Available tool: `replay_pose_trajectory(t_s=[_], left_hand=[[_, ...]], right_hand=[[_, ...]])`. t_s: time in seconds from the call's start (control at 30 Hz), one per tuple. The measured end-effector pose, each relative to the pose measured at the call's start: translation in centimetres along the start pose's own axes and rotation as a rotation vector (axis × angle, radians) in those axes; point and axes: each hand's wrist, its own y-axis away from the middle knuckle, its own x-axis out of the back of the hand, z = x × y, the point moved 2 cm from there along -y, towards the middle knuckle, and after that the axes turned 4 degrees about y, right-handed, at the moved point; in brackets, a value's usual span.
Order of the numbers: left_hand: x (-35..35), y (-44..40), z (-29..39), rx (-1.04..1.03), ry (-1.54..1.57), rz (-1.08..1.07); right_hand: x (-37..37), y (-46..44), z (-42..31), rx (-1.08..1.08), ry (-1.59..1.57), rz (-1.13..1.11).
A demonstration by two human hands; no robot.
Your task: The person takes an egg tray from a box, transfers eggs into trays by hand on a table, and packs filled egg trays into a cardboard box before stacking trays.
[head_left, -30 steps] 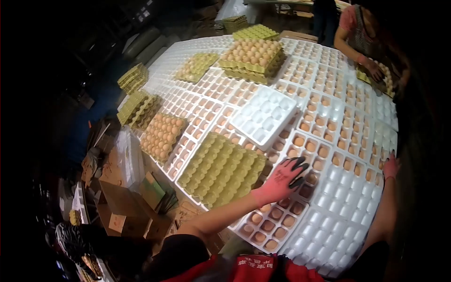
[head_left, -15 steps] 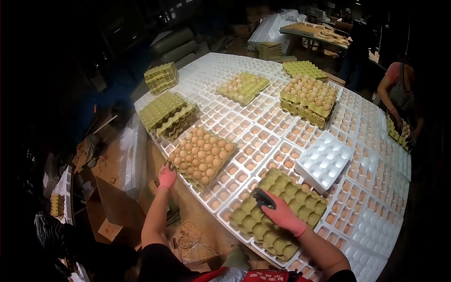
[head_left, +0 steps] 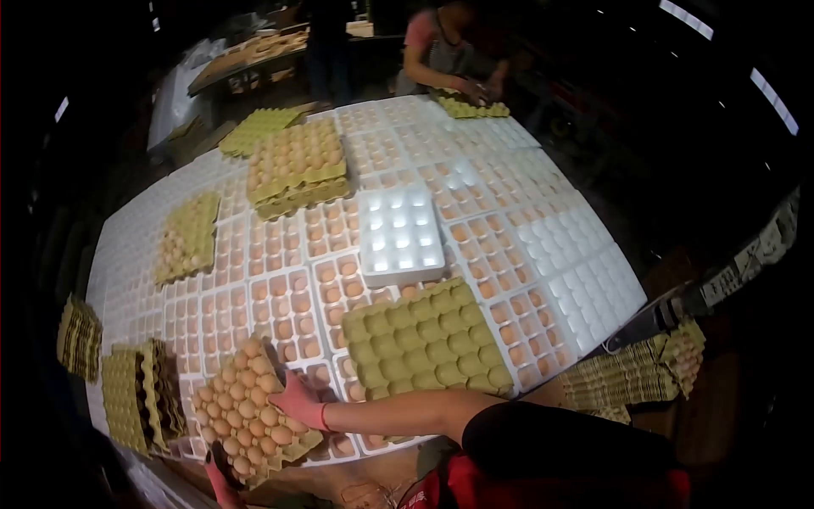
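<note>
A yellow-green tray full of brown eggs (head_left: 246, 414) is at the lower left, between my two gloved hands. My left hand (head_left: 222, 482) grips its near left edge. On the right edge of the same tray, my right hand (head_left: 298, 402) is closed, its fingertips partly hidden by the tray. An empty pulp tray (head_left: 424, 341) lies to the right, over white foam trays (head_left: 284, 310) holding eggs. Beyond it rests a white foam piece (head_left: 400, 233) with a grid of domes.
Egg-filled trays are stacked (head_left: 298, 165) farther back, with a partly filled tray (head_left: 188, 237) to their left. Empty tray stacks (head_left: 127, 399) stand at the left edge. A co-worker (head_left: 441, 55) handles a tray at the far side. More stacked trays (head_left: 623, 377) are at right.
The view has swung right. My right hand has moved from the empty pulp tray to the egg-filled tray, which both hands now hold and which looks turned.
</note>
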Motion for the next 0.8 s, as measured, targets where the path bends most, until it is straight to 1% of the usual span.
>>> replay_pose_trajectory(t_s=[0.03, 0.07, 0.1, 0.17, 0.2, 0.27, 0.3, 0.33, 0.37, 0.4, 0.43, 0.47, 0.5, 0.53, 0.57, 0.6, 0.67, 0.7, 0.73, 0.77, 0.8], left_hand=[[-1.6, 2.2, 0.6, -0.015, 0.013, 0.013], [-1.7, 3.8, 0.7, 0.009, -0.051, 0.059], [-1.6, 5.4, 0.9, 0.039, -0.123, 0.107], [-3.8, 6.9, 0.8, 0.060, -0.232, 0.162], [-4.5, 5.5, -0.8, -0.055, -0.109, 0.088], [-10.9, 9.1, 0.1, -0.188, -0.034, 0.054], [-13.0, 9.8, 0.3, -0.137, -0.177, 0.030], [-14.2, 10.2, -0.7, -0.085, -0.313, 0.007], [-14.2, 8.6, -4.0, -0.222, -0.270, -0.044], [-16.1, 8.7, -6.9, -0.250, -0.499, 0.139], [-20.5, 10.1, -6.4, -0.244, -0.607, 0.070], [-24.2, 11.1, -6.0, -0.235, -0.711, 0.000], [-25.0, 9.6, -8.4, -0.229, -0.663, -0.077], [-26.2, 7.3, -11.7, -0.222, -0.618, -0.157], [-27.5, 6.8, -13.6, -0.421, -0.837, -0.122], [-31.0, 10.3, -8.4, -0.241, -0.941, -0.226], [-32.0, 12.0, -7.0, -0.349, -1.068, -0.192], [-33.0, 14.4, -4.9, -0.593, -1.186, -0.079], [-33.9, 16.8, -3.0, -0.847, -1.292, 0.034], [-33.9, 17.6, -2.4, -0.964, -1.261, 0.058], [-34.1, 17.7, -2.6, -0.623, -1.100, -0.108]], right_hand=[[2.1, 1.6, -1.4, 0.020, -0.098, -0.004], [3.2, 2.3, -1.2, 0.082, -0.161, -0.016], [4.7, 3.4, -0.9, 0.138, -0.193, 0.029], [8.5, 4.6, 0.6, 0.249, -0.225, 0.065], [10.6, 5.9, 1.4, 0.299, -0.243, 0.071], [16.8, 9.3, 2.6, 0.314, -0.165, 0.175], [19.9, 10.8, 3.5, 0.335, -0.229, 0.181], [21.8, 11.5, 5.9, 0.337, -0.223, 0.255], [24.6, 13.2, 7.2, 0.272, -0.165, 0.312], [27.2, 14.1, 9.2, 0.277, -0.169, 0.348], [29.2, 14.5, 11.7, 0.254, -0.103, 0.444], [31.5, 15.5, 12.4, 0.252, -0.034, 0.501], [33.3, 15.6, 14.0, 0.267, -0.108, 0.469], [34.7, 15.6, 15.1, 0.224, -0.080, 0.460], [35.7, 14.9, 17.0, 0.145, 0.117, 0.455], [36.3, 14.3, 18.8, 0.061, 0.311, 0.439], [38.0, 17.3, 16.9, 0.196, 0.588, 0.513], [38.9, 19.2, 15.3, 0.266, 0.725, 0.547], [40.0, 20.8, 13.7, 0.315, 0.729, 0.611], [40.3, 21.8, 13.9, 0.399, 0.714, 0.576], [40.2, 22.7, 14.4, 0.481, 0.701, 0.541]])
